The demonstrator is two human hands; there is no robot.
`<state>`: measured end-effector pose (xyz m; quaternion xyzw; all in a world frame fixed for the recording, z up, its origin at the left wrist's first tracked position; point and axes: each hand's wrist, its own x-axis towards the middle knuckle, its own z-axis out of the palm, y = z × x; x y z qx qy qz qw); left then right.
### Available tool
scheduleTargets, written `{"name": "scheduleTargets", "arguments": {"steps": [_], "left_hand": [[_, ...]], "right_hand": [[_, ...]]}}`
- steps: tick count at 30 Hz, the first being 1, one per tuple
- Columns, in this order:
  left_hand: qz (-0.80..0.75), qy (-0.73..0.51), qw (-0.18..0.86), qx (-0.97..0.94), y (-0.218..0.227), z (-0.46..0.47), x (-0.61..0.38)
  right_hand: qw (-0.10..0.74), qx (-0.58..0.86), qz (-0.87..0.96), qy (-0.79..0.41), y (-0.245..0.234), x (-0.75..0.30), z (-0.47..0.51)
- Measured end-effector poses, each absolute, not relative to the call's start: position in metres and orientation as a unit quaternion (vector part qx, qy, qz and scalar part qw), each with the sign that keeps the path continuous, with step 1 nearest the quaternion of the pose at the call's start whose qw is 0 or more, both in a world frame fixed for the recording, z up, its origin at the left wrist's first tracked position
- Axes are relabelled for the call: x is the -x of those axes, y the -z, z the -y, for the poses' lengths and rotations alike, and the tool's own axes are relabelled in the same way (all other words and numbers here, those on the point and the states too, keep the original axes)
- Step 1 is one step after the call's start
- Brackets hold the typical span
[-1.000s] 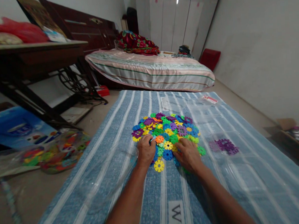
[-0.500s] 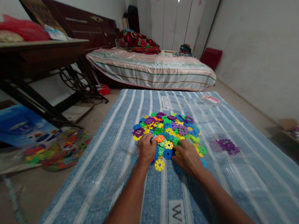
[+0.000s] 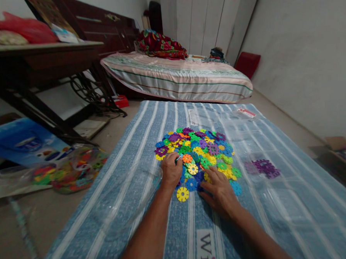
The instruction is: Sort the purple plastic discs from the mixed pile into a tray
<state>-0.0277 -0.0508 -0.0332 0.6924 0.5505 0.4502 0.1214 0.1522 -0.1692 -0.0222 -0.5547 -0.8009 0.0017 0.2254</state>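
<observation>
A: Surface and room, quick. Clock's centred on the pile.
B: Blue box (image 3: 25, 141) at 9 o'clock, on tan floor (image 3: 116, 128). Dark treadle stand (image 3: 50, 58) at 10. Desk (image 3: 181, 231) under a blue, white-striped cloth. Bed (image 3: 179, 79) at 12, pale wardrobe (image 3: 196, 20) behind it. White wall (image 3: 305, 60) at 2.

A: And the pile of coloured discs (image 3: 197, 149): where, lying how?
B: Mid-desk, around and between the hands. In this view, longest along 9 to 3; near edge narrows toward 6 to 7. Yellow disc (image 3: 179, 195) there, round, flat, face up. Blue disc (image 3: 191, 184) at its 1 to 2, right up against it.

A: Hands?
B: Left hand (image 3: 171, 170) at 8: fingers curled, small dark piece with a light-blue strip at the fingertips; can't say whether the grip is clenched on it. Right hand (image 3: 219, 189) at 5: fingers loosely spread on the pile, thumb by dark-blue pieces; can't say if that grip pinches any.

A: Rest, blockers?
B: Bag of coloured pieces (image 3: 76, 171) on the floor, 9. Clear plastic (image 3: 113, 202), 8, on the cloth. Both hands hide bits of the pile's near edge. Red label (image 3: 246, 112) on clear packaging, 1 to 2. Purple pieces (image 3: 268, 168), 3 to 4, in or under clear plastic, unclear which. Clear tray (image 3: 284, 203), 4.
</observation>
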Motion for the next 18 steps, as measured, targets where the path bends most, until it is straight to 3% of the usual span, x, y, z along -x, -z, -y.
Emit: {"name": "scheduleTargets", "arguments": {"steps": [12, 18], "left_hand": [[-0.6, -0.545, 0.329, -0.483, 0.025, 0.059, 0.019], [-0.59, -0.568, 0.385, -0.426, 0.028, 0.058, 0.018]], "right_hand": [[0.346, 0.515, 0.783, 0.039, 0.03, -0.137, 0.172], [0.334, 0.531, 0.778, 0.031, 0.028, -0.105, 0.154]]}}
